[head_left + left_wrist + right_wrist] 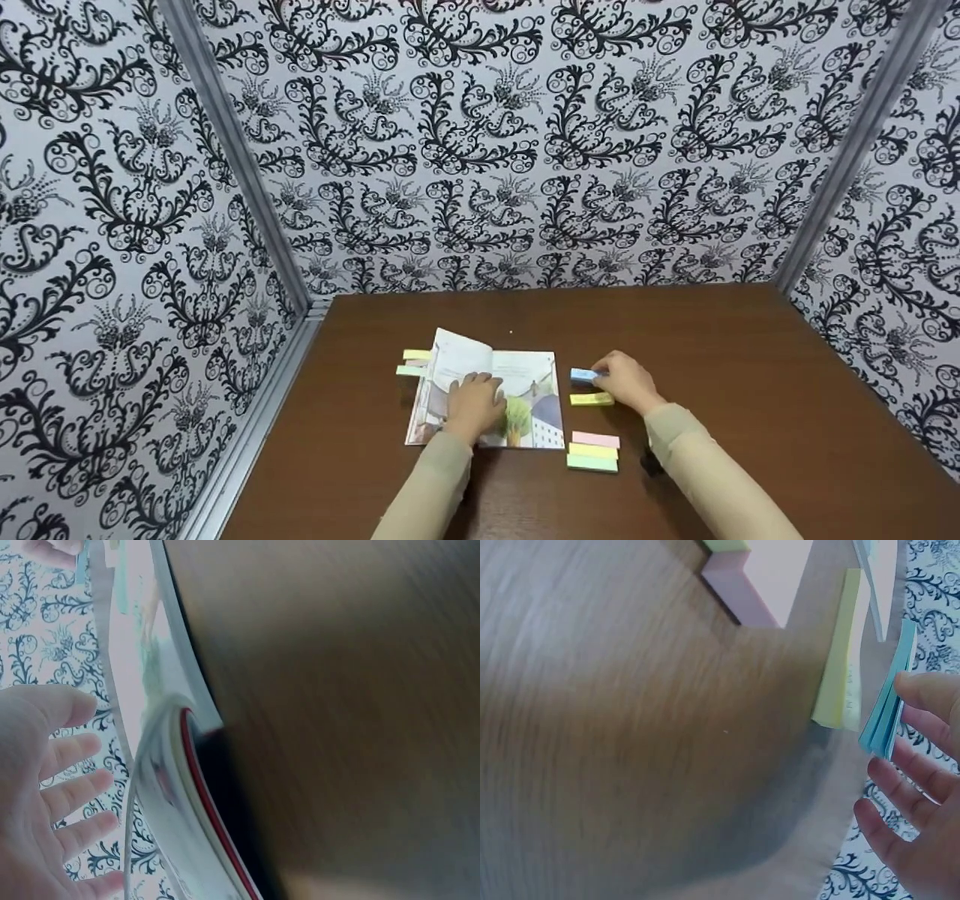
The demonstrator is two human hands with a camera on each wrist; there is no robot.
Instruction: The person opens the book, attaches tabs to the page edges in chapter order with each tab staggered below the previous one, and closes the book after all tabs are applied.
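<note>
An illustrated book lies open on the table, its left-hand pages lifted and curving. My left hand is over the middle of it; in the left wrist view its fingers spread loosely beside the curled page. To the right of the book, my right hand pinches a blue sticky note pad between thumb and fingers. The right wrist view shows this pad fanned into a few layers. Just nearer than it is a yellow sticky note pad.
Pink, yellow and green sticky note pads sit side by side at the book's lower right. Yellow and green strips stick out past the book's left edge. Patterned walls enclose the brown table.
</note>
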